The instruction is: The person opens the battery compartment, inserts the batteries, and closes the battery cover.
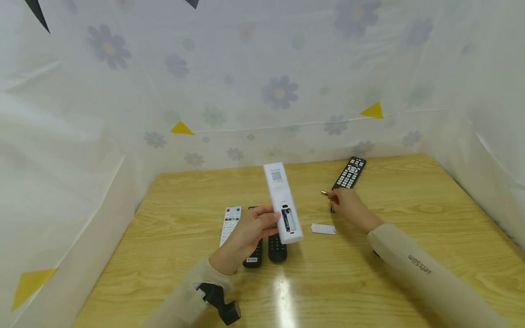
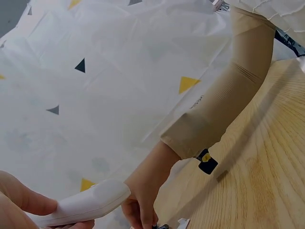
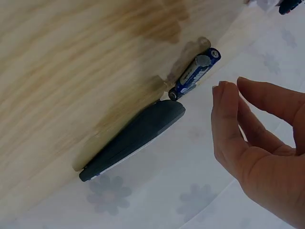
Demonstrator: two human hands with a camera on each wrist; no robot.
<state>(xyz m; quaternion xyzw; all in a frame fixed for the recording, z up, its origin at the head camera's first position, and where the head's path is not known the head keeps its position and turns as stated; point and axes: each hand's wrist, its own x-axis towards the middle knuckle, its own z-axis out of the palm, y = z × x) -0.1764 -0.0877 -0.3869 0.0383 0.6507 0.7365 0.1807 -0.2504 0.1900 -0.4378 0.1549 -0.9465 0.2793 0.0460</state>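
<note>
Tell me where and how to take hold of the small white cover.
Pinch the small white cover at the middle of its two long edges, coming down from above. It lies flat on the table and is longer than wide, so the short span should be easiest.

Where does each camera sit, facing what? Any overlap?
Head: on the head, facing forward and down at the wooden table; left hand, right hand and sleeved forearms show.
Left wrist: worn there, facing past the white remote control toward the right forearm; part of the left hand and the right hand show.
Right wrist: worn there, facing the black remote control and a blue battery; right hand shows.
Head and left wrist share the white remote control.
</note>
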